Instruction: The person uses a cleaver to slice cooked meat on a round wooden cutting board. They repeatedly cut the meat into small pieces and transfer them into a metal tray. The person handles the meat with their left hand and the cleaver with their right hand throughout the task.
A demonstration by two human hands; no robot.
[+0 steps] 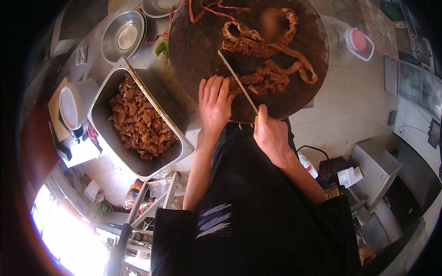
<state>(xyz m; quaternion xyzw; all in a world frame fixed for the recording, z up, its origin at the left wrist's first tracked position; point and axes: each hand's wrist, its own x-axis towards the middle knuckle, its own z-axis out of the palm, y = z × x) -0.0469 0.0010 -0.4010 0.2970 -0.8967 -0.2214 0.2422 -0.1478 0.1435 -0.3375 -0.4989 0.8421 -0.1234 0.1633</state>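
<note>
Head view up, and I have a bunched brown meat strip (pixel 271 80) lying on the near half of a round chopping board (pixel 193 43). Slanting across its near end comes the knife (pixel 237 80), edge-on to me, its tip pointing up and left. The right hand (pixel 271 138) has its fingers wrapped firmly round the handle. Over on the other side, the left hand (pixel 214 103) sits just left of the blade, fingers lying side by side at the meat's end; whether they're pinching it, I can't tell.

Farther up the board, longer brown strips (pixel 248 46) loop and curl, with red strands (pixel 216 8) beyond them. Left of the board, it's a deep steel tray (pixel 186 148) heaped with cut brown pieces (pixel 138 122)! Past that, a steel bowl (pixel 125 37) rests on the bench (pixel 90 43), and a white tub (pixel 70 106) stands outside the tray. Away right, a red-lidded container (pixel 357 39).
</note>
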